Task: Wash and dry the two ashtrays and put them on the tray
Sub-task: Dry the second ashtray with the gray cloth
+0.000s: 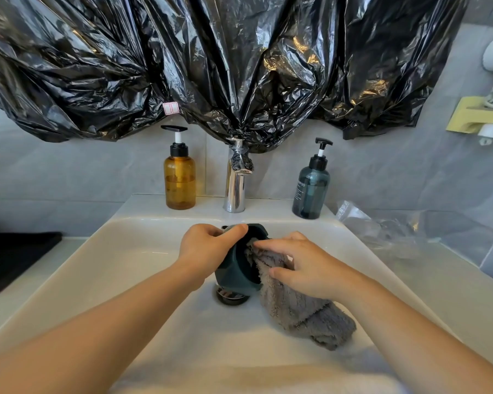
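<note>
Over the white sink [131, 268] my left hand [208, 248] grips a dark teal ashtray [234, 277] by its rim, tilted on its side with the opening facing right. My right hand [302, 265] holds a grey fluffy cloth [299, 305] and pushes part of it into the ashtray's opening. The rest of the cloth hangs down into the basin. A black tray [9, 260] lies on the counter at the far left. Only one ashtray is in view.
A chrome tap [235, 183] stands behind the basin, with an amber pump bottle [180, 180] to its left and a teal pump bottle [310, 191] to its right. The drain [229, 297] sits under the ashtray. Black plastic sheeting [211, 66] covers the wall above. Clear plastic wrap [387, 226] lies at right.
</note>
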`<state>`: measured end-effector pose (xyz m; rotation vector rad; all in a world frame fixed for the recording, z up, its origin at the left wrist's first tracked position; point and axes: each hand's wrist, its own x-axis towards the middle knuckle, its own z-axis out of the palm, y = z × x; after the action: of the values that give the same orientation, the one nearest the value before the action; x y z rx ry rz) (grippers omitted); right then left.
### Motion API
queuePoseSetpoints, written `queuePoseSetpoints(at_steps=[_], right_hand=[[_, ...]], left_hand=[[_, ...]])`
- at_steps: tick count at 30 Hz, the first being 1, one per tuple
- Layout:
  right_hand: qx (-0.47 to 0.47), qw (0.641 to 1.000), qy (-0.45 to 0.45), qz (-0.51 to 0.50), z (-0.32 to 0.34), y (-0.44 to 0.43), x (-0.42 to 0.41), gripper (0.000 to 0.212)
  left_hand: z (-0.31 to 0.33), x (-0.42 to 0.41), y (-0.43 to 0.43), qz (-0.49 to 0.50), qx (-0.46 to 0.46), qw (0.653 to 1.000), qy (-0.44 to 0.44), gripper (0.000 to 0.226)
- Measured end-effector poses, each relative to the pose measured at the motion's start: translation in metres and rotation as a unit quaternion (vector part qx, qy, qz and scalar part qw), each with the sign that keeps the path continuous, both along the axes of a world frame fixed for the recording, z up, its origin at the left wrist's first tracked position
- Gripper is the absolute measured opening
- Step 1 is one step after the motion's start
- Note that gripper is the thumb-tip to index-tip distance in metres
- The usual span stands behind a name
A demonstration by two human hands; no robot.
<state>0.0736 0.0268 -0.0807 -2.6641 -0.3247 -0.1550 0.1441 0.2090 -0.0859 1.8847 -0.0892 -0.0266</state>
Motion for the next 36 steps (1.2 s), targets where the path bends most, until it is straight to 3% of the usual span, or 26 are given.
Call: queuePoseSetpoints(at_steps=[3, 6, 8, 12, 19, 23, 26, 36], right_hand=[[0.05, 0.998, -0.036, -0.003, 0.001, -0.005, -0.001, 0.052], [0.184, 0.974, -0.117, -0.064, 0.006, -0.011, -0.001, 0.031], [0.196, 0.967, -0.107, -0.123, 0.005, -0.013, 0.0, 0.023], [0.169, 0.957, 0.116, -0.206, -0.008, -0.01, 0.004, 0.069], [0.302, 0.92, 0.084, -0.235, -0.022, -0.004, 0.016, 0.092], [0.285, 0.924, 0.054, -0.25, -0.02, 0.0, 0.016, 0.058], [0.261, 0.931, 0.049, -0.249, -0.019, 0.003, 0.018, 0.059], [0.245, 0.948, 0.064, -0.194, -0.01, 0.0, 0.012, 0.029]], left_hand=[[-0.001, 0.001, 0.002, -0.001, -0.002, 1.0, 0.01, 0.041], [-0.001, 0.002, 0.003, 0.004, 0.001, 1.0, 0.016, 0.041], [0.001, 0.002, 0.004, 0.003, -0.014, 1.0, 0.016, 0.042], [0.003, 0.0, 0.003, -0.009, -0.035, 0.999, 0.007, 0.041], [0.006, -0.011, -0.005, -0.066, -0.017, 0.997, -0.041, 0.039], [0.007, -0.014, -0.007, -0.08, -0.001, 0.995, -0.062, 0.04], [0.006, -0.014, -0.007, -0.068, -0.01, 0.996, -0.065, 0.04], [0.001, -0.007, -0.005, -0.033, -0.017, 0.998, -0.046, 0.035]])
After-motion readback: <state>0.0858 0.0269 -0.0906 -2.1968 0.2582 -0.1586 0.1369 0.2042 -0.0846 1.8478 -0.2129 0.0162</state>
